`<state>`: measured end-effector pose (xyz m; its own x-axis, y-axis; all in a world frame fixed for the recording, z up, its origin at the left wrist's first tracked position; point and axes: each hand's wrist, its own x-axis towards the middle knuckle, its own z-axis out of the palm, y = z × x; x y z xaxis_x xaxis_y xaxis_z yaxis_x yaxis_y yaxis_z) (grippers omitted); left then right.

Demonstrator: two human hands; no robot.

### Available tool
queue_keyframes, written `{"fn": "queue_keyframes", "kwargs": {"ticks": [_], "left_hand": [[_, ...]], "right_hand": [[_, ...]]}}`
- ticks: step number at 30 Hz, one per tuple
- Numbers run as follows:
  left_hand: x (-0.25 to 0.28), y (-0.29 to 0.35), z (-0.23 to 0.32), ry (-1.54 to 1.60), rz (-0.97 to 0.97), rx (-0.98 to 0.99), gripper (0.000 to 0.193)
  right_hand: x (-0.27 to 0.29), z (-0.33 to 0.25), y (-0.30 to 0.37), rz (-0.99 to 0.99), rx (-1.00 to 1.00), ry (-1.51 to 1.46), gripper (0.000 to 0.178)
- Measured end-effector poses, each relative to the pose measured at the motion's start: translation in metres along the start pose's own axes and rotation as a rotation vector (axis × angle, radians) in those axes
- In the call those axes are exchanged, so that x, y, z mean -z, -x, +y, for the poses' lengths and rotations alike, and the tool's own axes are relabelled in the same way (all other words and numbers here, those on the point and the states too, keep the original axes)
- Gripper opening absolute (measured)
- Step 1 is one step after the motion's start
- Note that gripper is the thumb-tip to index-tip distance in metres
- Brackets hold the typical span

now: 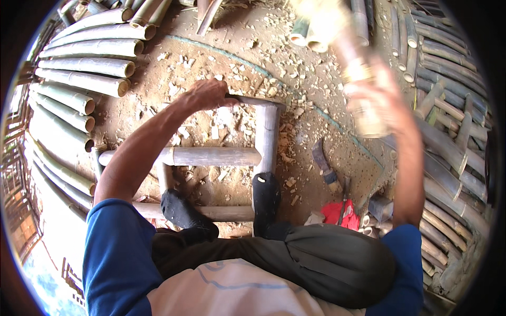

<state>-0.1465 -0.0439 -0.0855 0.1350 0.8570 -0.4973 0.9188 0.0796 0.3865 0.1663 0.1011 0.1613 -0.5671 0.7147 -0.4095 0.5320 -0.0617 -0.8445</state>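
Dirt floor (150, 73); blade (254, 99) juts right from clamped left hand (210, 94); right hand (377, 97) clamps club (357, 71).

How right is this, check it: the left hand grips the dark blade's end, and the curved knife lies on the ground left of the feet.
Wrong side: the head view shows the curved knife on the ground right of the feet. The left hand does grip the end of the dark blade.
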Motion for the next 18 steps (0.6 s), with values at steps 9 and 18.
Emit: {"fn": "queue_keyframes", "kwargs": {"ticks": [9,18], "left_hand": [[0.002,-0.017,0.015,0.012,-0.016,-0.03,0.07],[0.002,-0.014,0.009,0.036,-0.061,-0.026,0.074]], "right_hand": [[-0.079,0.132,-0.001,0.114,0.111,0.504,0.066],[0.026,-0.063,0.038,0.576,0.645,0.281,0.053]]}}
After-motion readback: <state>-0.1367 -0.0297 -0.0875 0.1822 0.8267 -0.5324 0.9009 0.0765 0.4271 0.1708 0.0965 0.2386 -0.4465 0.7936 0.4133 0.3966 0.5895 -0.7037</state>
